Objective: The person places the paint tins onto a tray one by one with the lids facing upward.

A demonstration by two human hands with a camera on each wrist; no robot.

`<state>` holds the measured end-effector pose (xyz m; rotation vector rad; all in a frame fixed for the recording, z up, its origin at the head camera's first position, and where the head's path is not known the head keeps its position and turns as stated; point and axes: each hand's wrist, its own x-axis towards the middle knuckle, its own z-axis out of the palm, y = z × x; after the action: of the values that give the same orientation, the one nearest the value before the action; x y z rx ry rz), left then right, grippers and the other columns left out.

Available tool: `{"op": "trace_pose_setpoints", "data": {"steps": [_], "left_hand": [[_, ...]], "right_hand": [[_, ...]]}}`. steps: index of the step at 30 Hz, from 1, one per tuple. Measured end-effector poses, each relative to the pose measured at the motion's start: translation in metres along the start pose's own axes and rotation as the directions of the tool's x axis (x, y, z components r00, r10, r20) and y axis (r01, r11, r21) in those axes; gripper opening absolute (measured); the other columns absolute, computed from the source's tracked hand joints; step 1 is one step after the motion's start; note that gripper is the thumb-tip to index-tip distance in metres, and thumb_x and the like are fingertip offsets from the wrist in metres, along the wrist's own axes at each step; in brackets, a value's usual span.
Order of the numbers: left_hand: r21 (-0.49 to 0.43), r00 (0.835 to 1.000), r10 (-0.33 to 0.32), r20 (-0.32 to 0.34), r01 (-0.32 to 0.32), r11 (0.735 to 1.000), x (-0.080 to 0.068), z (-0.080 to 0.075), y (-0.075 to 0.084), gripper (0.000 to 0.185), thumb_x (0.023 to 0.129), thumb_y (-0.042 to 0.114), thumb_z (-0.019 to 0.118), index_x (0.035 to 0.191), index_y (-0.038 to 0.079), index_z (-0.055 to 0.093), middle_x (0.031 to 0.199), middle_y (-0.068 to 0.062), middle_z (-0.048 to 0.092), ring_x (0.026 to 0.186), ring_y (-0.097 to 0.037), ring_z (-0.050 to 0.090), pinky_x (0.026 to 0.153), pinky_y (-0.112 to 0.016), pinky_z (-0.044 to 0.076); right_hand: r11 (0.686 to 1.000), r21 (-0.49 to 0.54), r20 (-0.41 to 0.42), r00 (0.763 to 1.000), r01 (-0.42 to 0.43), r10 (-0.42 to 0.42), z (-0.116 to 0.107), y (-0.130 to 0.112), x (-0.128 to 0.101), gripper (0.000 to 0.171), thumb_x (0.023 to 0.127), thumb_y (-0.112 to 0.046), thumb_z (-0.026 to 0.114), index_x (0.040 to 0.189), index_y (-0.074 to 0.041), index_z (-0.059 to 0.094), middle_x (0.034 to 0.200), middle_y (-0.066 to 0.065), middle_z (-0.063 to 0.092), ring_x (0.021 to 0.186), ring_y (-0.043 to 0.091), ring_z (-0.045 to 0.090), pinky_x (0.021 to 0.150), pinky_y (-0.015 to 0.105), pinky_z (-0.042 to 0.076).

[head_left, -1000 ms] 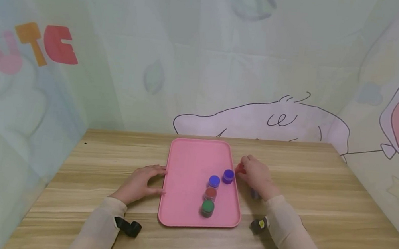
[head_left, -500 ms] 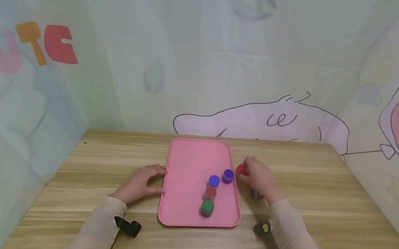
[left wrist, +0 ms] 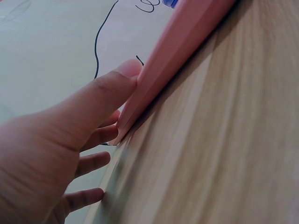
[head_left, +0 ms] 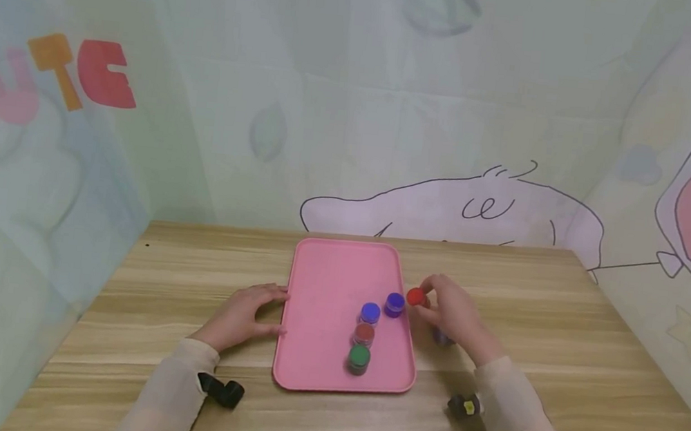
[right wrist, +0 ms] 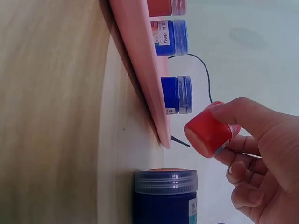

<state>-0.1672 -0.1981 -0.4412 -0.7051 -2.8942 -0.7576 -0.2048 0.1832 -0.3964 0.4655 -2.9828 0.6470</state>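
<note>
A pink tray [head_left: 333, 277] lies on the wooden table. In it stand several small paint jars: a purple one [head_left: 395, 304], a blue one [head_left: 370, 313], a dark red one [head_left: 364, 333] and a green one [head_left: 359, 359]. My right hand [head_left: 451, 314] pinches a red jar [head_left: 415, 296] [right wrist: 208, 133] lifted just above the tray's right rim. A dark blue jar [right wrist: 166, 196] stands on the table under that hand. My left hand [head_left: 242, 316] rests on the table with straight fingers [left wrist: 100, 93] touching the tray's left rim [left wrist: 173, 51].
A small black jar with a yellow label [head_left: 466, 406] lies by my right sleeve. A black strap [head_left: 221, 391] sits at my left wrist. Cloth walls with cartoon prints enclose the table on three sides.
My right hand has lifted the red jar off the table and brought it slightly nearer the tray's right rim. The left hand has stayed put.
</note>
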Motion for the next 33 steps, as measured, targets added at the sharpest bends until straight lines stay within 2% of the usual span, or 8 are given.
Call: {"op": "trace_pose_setpoints", "data": {"steps": [8, 15, 24, 33], "left_hand": [[0.003, 1.000, -0.001, 0.001, 0.001, 1.000, 0.000, 0.000, -0.001, 0.065, 0.078, 0.044, 0.075, 0.132, 0.011, 0.059, 0.140, -0.009, 0.056, 0.134, -0.035, 0.046, 0.114, -0.054, 0.036], [-0.007, 1.000, -0.011, 0.005, 0.011, 1.000, -0.001, -0.001, 0.000, 0.064, 0.079, 0.043, 0.075, 0.132, 0.011, 0.059, 0.140, -0.009, 0.055, 0.134, -0.035, 0.047, 0.113, -0.054, 0.036], [-0.001, 1.000, -0.015, 0.011, 0.015, 1.000, -0.001, -0.001, 0.002, 0.065, 0.079, 0.044, 0.075, 0.132, 0.011, 0.058, 0.141, -0.009, 0.055, 0.134, -0.035, 0.046, 0.113, -0.055, 0.035], [-0.013, 0.999, -0.033, 0.020, 0.034, 0.999, -0.002, 0.000, 0.001, 0.065, 0.080, 0.045, 0.074, 0.133, 0.012, 0.057, 0.142, -0.009, 0.054, 0.135, -0.035, 0.045, 0.114, -0.056, 0.034]], "right_hand": [[0.997, 0.074, 0.006, 1.000, 0.022, -0.022, 0.000, -0.002, -0.009, 0.027, 0.082, -0.022, 0.076, 0.101, -0.009, 0.063, 0.098, 0.007, 0.061, 0.072, 0.015, 0.051, 0.061, 0.023, 0.048], [0.985, 0.170, 0.046, 0.999, -0.028, 0.021, 0.002, -0.006, -0.015, 0.030, 0.082, -0.023, 0.075, 0.104, -0.010, 0.061, 0.088, 0.006, 0.059, 0.059, 0.014, 0.050, 0.049, 0.025, 0.047], [0.973, 0.229, 0.031, 1.000, -0.008, 0.001, 0.013, -0.007, -0.022, 0.029, 0.079, -0.021, 0.078, 0.102, -0.010, 0.064, 0.075, 0.002, 0.057, 0.058, 0.013, 0.047, 0.046, 0.021, 0.042], [0.951, 0.311, 0.058, 0.998, -0.010, -0.009, 0.022, -0.011, -0.025, 0.026, 0.079, -0.017, 0.078, 0.101, -0.012, 0.064, 0.072, 0.000, 0.055, 0.059, 0.013, 0.047, 0.047, 0.021, 0.042]]}}
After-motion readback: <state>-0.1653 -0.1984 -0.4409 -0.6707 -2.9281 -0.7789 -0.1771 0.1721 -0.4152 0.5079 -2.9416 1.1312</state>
